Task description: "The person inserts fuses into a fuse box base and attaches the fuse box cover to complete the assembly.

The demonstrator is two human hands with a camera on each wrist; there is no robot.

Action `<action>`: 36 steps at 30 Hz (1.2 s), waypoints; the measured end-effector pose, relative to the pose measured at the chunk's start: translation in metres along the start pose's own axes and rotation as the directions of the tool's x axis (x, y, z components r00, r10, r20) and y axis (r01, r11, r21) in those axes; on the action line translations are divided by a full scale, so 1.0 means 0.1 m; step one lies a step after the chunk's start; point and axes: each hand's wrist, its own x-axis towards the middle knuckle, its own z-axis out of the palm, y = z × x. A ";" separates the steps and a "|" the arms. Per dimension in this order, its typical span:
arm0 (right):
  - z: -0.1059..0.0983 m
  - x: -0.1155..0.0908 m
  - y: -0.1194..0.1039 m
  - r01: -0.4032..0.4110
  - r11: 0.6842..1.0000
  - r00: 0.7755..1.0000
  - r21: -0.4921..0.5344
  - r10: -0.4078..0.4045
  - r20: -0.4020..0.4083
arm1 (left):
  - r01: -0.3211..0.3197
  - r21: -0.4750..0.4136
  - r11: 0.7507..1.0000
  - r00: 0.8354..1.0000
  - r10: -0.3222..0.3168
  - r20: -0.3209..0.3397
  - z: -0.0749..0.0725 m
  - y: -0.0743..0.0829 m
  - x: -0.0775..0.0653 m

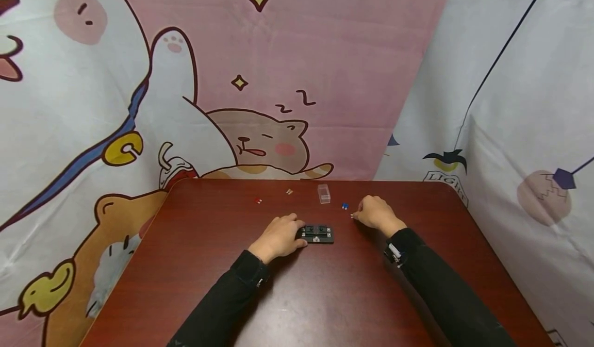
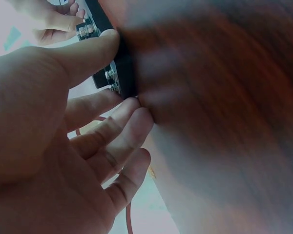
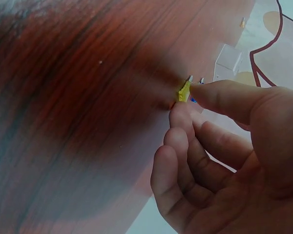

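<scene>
My left hand (image 1: pixel 279 237) grips the left end of a black fuse block (image 1: pixel 317 234) with metal screw terminals. In the left wrist view the thumb lies along one side of the block (image 2: pixel 123 73), with fingers on the other side. To the right, my right hand (image 1: pixel 375 214) pinches a small yellow blade fuse (image 3: pixel 184 92) between thumb and index finger, close over the table. One metal prong sticks out past the fingertips. Just beyond that hand lies a blue blade fuse (image 1: pixel 345 206), partly hidden behind the thumb in the right wrist view.
A clear plastic box (image 1: pixel 324 194) stands near the far edge of the brown table (image 1: pixel 209 285). Left of it lie a small tan piece (image 1: pixel 290 192) and a small red piece (image 1: pixel 258 200). A printed cloth (image 1: pixel 352 79) hangs behind the table.
</scene>
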 end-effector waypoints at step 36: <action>0.05 0.02 -0.18 -0.144 0.989 0.988 -0.044 0.141 -0.054 | -0.016 0.008 1.000 1.000 0.016 -0.004 0.00 0.00 0.00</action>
